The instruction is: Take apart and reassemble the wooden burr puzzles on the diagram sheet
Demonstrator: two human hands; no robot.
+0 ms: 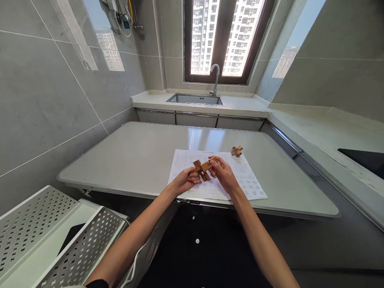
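Observation:
Interlocked brown wooden pieces (205,166) are held up between my two hands, over a printed paper sheet (249,184). My left hand (186,180) is closed on the left end of the pieces, fingers curled beneath. On the right end, my right hand (222,173) pinches a wooden bar between thumb and fingertips. The joined pieces form a cross-like shape with notches. Another small wooden assembly (237,151) rests at the sheet's top right corner, touched by neither hand.
The sheet lies on a pale table (135,160) near its front edge. Beyond it are a counter with a sink (195,99) and a faucet (215,80). A perforated white rack (99,236) stands at the lower left. A dark flat object (364,160) sits on the right counter.

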